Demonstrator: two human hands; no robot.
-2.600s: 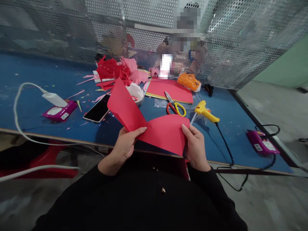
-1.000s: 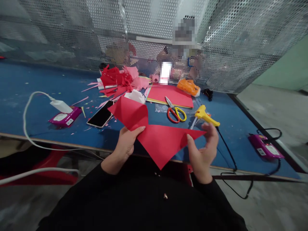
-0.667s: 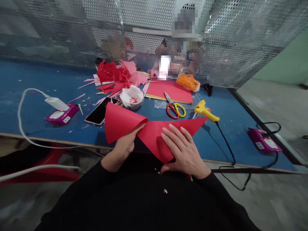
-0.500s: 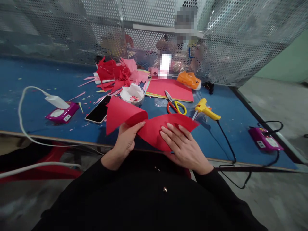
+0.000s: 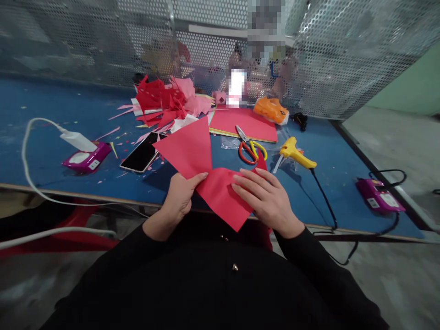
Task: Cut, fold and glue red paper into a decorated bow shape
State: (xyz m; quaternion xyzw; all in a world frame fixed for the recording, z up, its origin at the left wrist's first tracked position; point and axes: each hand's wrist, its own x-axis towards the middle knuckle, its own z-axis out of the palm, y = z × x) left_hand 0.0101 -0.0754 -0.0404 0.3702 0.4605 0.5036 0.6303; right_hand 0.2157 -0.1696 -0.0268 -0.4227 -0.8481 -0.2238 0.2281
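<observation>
A sheet of red paper [image 5: 225, 192] is held bent in front of my body, just above the table's near edge. My left hand [image 5: 178, 195] pinches it near its middle, thumb on top; the left part of the sheet stands up as a pointed flap. My right hand [image 5: 268, 197] is closed on the right part, its fingers lying over the front face and the thumb hidden behind. Beyond the paper lie scissors [image 5: 247, 146] with one red and one yellow handle. To their right is a yellow glue gun [image 5: 296, 153] with a black cord.
A stack of coloured paper [image 5: 240, 121] lies behind the scissors, beside an orange packet [image 5: 271, 110]. Red and pink paper scraps [image 5: 165, 98] are heaped back left. A dark phone [image 5: 140, 153] and purple power sockets [image 5: 87, 158] with a white cable sit left; another purple socket [image 5: 378, 197] sits right.
The curled left part of the paper has opened into a flat, upright flap that hides the white bowl. The right part has turned, its corner now pointing down toward me. Both hands keep hold.
</observation>
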